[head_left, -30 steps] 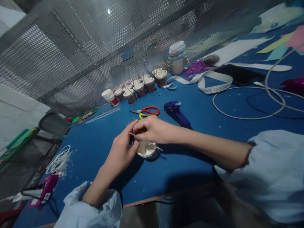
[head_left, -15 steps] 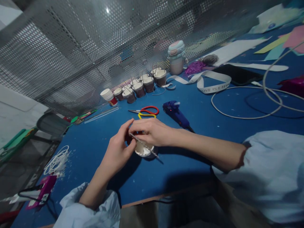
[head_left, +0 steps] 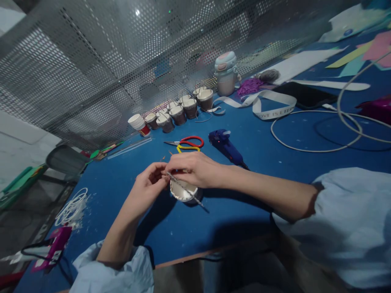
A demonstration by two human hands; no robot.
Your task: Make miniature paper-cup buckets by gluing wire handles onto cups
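Observation:
A small white-lined cup stands on the blue table under my hands. Across its mouth slants a thin speckled grey cord, its near end sticking out past the rim. My right hand is closed over the cup's far side, fingertips pinching the cord's far end. Beside the cup's left rim, my left hand has its fingers curled and drawn together, touching the right fingertips. What the left fingers hold is hidden. Scissors with red and yellow handles lie just beyond, and a blue glue gun rests to their right.
Several similar cups with thin handles line the back, next to stacked paper cups. A bottle, a white ribbon and a cable are at right. White cord lies at left. A perforated metal screen borders the table.
My left hand has shifted slightly down and left, its index finger lowering and curling in from its raised position. More of the cup's left rim shows. My right hand stays nearly in place.

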